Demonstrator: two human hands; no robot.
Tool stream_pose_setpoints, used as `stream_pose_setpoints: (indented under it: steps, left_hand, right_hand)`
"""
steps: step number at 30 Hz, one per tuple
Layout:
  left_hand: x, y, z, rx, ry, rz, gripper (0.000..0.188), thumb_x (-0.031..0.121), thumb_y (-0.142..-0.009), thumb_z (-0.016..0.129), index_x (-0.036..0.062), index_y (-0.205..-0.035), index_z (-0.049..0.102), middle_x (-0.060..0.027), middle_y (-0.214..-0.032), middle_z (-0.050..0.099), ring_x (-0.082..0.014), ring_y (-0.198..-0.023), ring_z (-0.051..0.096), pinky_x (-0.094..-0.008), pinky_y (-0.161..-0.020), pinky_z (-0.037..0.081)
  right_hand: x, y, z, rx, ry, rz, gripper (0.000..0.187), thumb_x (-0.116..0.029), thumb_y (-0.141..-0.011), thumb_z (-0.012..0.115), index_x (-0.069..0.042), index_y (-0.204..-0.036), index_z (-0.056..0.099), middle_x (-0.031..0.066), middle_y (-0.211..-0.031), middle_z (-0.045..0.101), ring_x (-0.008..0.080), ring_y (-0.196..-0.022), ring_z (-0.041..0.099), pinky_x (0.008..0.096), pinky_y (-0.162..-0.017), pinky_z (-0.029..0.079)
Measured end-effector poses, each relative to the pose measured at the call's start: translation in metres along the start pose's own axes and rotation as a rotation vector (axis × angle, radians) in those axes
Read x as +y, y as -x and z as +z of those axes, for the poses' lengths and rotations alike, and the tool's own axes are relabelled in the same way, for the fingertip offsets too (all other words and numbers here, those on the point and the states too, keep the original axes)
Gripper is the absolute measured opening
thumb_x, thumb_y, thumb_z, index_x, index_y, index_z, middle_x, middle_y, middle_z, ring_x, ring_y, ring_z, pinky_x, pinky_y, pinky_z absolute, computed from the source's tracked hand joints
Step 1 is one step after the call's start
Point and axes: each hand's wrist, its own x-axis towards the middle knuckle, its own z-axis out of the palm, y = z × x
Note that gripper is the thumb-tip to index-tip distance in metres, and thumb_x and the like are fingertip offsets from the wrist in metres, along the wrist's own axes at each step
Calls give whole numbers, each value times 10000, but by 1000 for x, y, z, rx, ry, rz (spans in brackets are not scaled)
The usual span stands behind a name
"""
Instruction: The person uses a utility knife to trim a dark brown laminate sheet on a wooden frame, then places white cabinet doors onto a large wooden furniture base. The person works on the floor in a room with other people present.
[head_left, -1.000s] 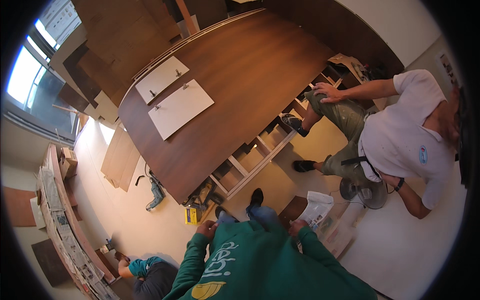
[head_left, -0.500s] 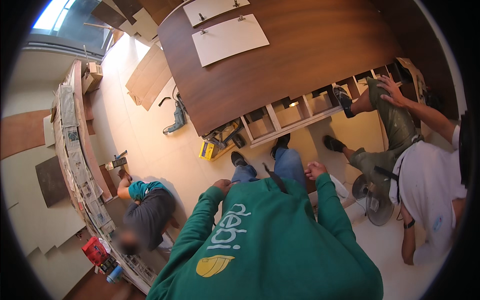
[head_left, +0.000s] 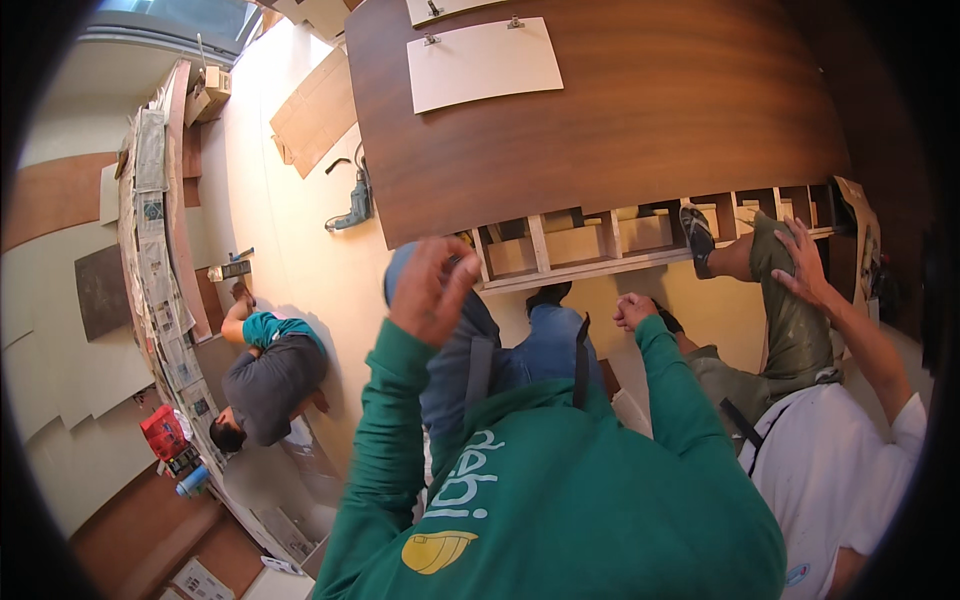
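My left hand [head_left: 433, 290] is raised in front of my bent left knee, with its loosely bent fingers a little apart and nothing seen in them. In a loose fist, my right hand [head_left: 636, 311] hovers beside my right thigh; I see nothing in it. Both arms are in green sleeves, over blue jeans [head_left: 550, 345]. Just beyond my legs runs an open wooden compartment frame [head_left: 580, 262] along the edge of a large brown wood-grain panel [head_left: 620, 110]. A white board [head_left: 485, 68] with metal hinges lies on the panel.
At right, a person in a white shirt [head_left: 840, 470] sits with one foot against the frame. Another person in a dark shirt [head_left: 275, 385] crouches at left beside a long paper-covered piece [head_left: 155, 250]. A teal power drill [head_left: 350, 208] and cardboard [head_left: 315, 110] lie on the floor.
My left hand has risen from my lap to knee height, and my left leg has come up. My right hand stays near my thigh. The view has shifted, and the yellow box is now hidden.
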Motion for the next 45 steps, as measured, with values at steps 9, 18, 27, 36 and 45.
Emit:
stream_pose_setpoints:
  steps: [9,18,27,36,45]
  left_hand:
    - [-15,-93,30,279,101,-22,243,242,-1006,668,9,-1071,645,-126,-1026,590,-212,-826,627,-331,-764,526]
    - [-73,-169,160,-75,-37,96,224,209,-1000,655,10,-1096,625,-160,-1109,565,-250,-850,644,-360,-771,529]
    - [-120,-216,236,-419,-168,145,264,253,-970,693,57,-1136,632,-202,-1183,586,-399,-1046,619,-456,-887,516]
    - [-109,-237,235,-642,-264,194,412,363,-973,689,31,-1209,632,-222,-1235,599,-428,-1148,601,-482,-974,499]
    - [-121,-258,235,-687,-340,155,458,427,-981,650,39,-1223,630,-209,-1197,623,-428,-1131,610,-498,-960,503]
  right_hand:
    - [-24,-79,40,-100,-1,-13,215,-250,-1023,566,-68,-1070,669,83,-825,734,154,-594,667,323,-518,532]
    - [-62,-156,79,-60,-741,177,473,-343,-970,684,-104,-1351,537,180,-1230,683,304,-1003,710,463,-838,610]
    - [-48,-336,66,301,-971,340,563,-524,-915,741,-24,-1164,662,116,-850,635,237,-660,624,389,-566,529]
    - [-105,-349,60,523,-853,297,580,-543,-935,712,-12,-1161,657,67,-801,647,180,-592,598,311,-506,487]
    - [-65,-371,77,494,-707,80,513,-465,-981,676,-59,-1291,639,75,-973,697,192,-745,668,326,-606,513]
